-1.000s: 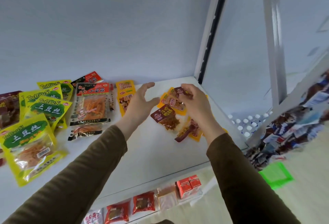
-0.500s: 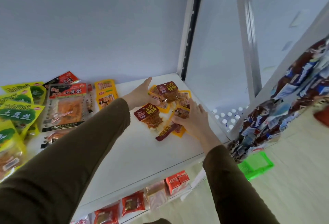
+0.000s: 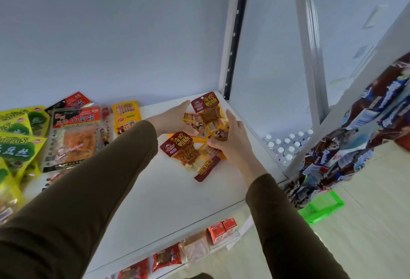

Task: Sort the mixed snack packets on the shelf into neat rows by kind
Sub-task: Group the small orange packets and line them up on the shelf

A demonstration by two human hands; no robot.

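Gathering small packets at the shelf (image 3: 155,190) right rear corner, I see my right hand (image 3: 233,143) pinching an orange packet (image 3: 221,133) and my left hand (image 3: 175,121) holding more. The maroon duck-intestine packet (image 3: 183,148) lies flat between them, long axis front-to-back, nearer my right.

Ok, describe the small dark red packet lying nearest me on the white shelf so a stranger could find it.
Start at the white shelf and go to the cluster of small packets by its right end, between the two hands. The dark red packet lies at the cluster's near left edge. Unlike its twin at the back, neither hand touches it.
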